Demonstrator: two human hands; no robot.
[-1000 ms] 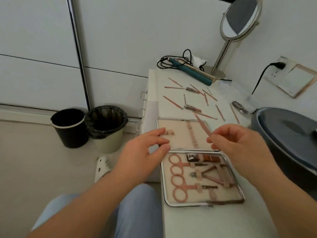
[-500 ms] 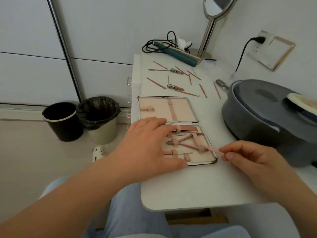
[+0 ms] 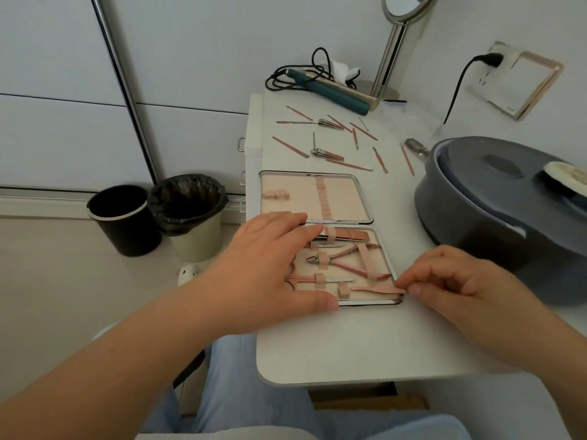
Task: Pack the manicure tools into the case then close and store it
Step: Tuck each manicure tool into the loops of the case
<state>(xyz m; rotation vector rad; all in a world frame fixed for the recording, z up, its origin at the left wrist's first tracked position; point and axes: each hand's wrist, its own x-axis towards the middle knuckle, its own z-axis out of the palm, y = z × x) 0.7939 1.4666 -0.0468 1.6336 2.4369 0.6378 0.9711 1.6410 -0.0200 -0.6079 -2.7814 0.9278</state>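
Since a moment ago, slim pink tool [image 3: 379, 290] brought down from above the open case [image 3: 365, 198] to its near right corner, pinched by right hand [image 3: 451, 281]. Left hand [image 3: 270, 268] now flat on the case, fingers straight, steadying. Next, probably sliding into the loop; many tools still loose behind.

Tight on my right, open toward me

The grey pot [image 3: 495, 223] crowded just beside my right hand [image 3: 460, 281], blocking that side. Loose tools [image 3: 349, 144] littered the table [image 3: 349, 344] beyond the open case [image 3: 359, 198] — the hair iron [image 3: 336, 93] and mirror stand [image 3: 389, 55] behind them. Bare tabletop lay nearest me.
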